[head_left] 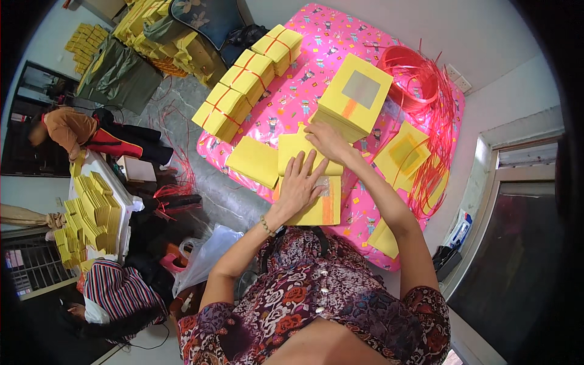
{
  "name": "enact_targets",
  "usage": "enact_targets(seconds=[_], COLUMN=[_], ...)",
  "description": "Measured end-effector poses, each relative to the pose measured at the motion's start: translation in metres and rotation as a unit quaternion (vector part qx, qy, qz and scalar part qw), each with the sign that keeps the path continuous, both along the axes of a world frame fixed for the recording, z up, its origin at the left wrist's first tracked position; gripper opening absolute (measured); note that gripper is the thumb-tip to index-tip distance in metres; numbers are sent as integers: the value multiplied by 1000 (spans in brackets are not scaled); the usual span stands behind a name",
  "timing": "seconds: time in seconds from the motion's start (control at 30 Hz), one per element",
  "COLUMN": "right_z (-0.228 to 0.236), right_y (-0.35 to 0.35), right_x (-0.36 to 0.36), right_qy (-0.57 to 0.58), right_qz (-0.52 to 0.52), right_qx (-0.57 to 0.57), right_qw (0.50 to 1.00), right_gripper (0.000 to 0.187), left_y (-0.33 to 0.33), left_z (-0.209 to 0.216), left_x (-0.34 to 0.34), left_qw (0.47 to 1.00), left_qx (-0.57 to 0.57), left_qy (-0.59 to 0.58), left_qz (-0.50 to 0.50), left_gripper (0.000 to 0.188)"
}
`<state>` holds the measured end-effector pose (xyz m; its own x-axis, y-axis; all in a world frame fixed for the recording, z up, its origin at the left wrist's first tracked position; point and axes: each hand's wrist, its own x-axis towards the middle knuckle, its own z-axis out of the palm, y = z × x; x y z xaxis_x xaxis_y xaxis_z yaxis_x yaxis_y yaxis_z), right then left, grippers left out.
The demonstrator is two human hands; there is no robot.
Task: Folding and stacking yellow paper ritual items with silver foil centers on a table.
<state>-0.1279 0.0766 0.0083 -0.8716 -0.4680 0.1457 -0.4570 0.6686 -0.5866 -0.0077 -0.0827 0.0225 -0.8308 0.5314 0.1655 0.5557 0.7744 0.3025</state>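
Note:
My left hand point(297, 190), with a beaded bracelet at the wrist, lies spread and flat on a folded yellow paper piece point(298, 157). Under its palm is another yellow paper piece point(328, 210) with an orange patch and a clear window. My right hand point(328, 141) has its fingers bent together at the far edge of the folded piece, by a pointed flap; the fingertips are partly hidden. Just beyond it stands a tall stack of yellow paper pieces point(375, 91), the top one with a grey window and an orange stripe. A flat yellow piece point(252, 161) lies to the left.
Bundles tied with red string point(248, 76) line the far left of the pink patterned table cover point(310, 67). A red basin point(407, 82) with red strands sits far right, loose yellow pieces point(403, 155) nearer. Two people point(73, 131) are by a white table point(125, 204) with yellow stacks.

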Motion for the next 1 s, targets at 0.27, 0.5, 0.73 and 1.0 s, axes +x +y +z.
enact_targets(seconds=[0.27, 0.5, 0.73, 1.0], right_z=[13, 10, 12, 9], right_y=[-4, -2, -1, 0], right_x=[8, 9, 9, 11], right_qy=[-72, -54, -62, -38], right_qz=[8, 15, 24, 22], right_qx=[-11, -14, -16, -22], right_qw=[997, 998, 998, 999], right_gripper=[23, 22, 22, 22], left_y=[-1, 0, 1, -1], left_z=[4, 7, 7, 10], left_x=[8, 11, 13, 14], left_qw=[1000, 999, 1000, 992], left_qx=[11, 26, 24, 110], left_qy=[-18, -30, -20, -64], left_qz=[0, 1, 3, 17], left_gripper=[73, 71, 71, 73])
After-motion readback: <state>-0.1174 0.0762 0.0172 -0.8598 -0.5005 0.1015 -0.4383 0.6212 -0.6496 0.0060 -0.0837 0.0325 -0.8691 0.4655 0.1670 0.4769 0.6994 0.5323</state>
